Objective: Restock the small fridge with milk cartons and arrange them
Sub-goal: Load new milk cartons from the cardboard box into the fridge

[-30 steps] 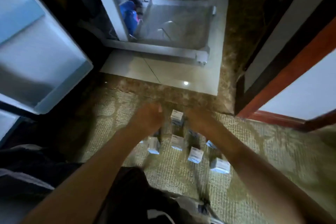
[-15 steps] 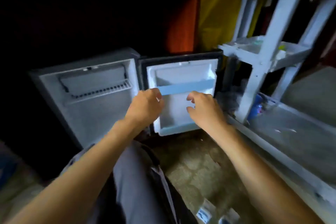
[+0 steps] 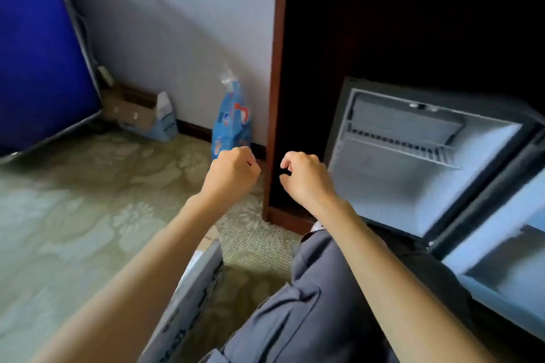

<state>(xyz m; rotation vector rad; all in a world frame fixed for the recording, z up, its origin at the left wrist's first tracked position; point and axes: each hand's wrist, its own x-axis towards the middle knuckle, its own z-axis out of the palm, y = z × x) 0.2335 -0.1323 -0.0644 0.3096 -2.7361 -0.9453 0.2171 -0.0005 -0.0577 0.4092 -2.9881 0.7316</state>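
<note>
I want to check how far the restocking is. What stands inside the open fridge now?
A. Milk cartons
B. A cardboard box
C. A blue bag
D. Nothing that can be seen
D: the fridge stands open and shows only bare walls and its wire shelf, with no carton inside.

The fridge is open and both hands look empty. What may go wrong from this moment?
1. The fridge stands open with its wire shelf bare and no carton in view. The longer fetching takes, the more cold is likely lost.
2. Its open door lies close beside the right forearm, so a quick reach with the right hand might knock it.
3. The printed box sits between the left forearm and the knee. The left hand, drawing back, could bump it.
</note>
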